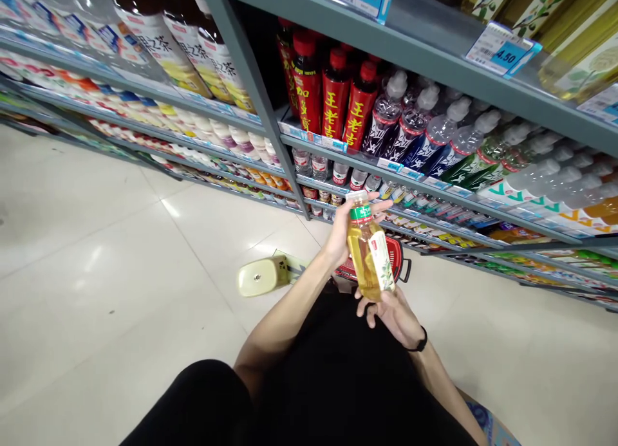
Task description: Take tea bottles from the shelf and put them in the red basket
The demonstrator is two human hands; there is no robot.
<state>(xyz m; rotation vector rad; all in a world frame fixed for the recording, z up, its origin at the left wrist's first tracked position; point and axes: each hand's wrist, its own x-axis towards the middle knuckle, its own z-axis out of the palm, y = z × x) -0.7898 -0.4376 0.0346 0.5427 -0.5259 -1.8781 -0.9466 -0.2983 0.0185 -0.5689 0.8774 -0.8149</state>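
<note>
From where I stand, the bottle (363,259) is held in front of the shelves (425,153), tilted, the left hand (339,232) with its fingers closed about the neck and the right hand (394,316) at the base, probably to steady both ends while the label faces up to the person. The right fingers are loosely parted, though whether they grip I can't tell, since the contact under the base is hidden. The bottle and hands cover much of the red basket (396,260), and the small print is unreadable.
</note>
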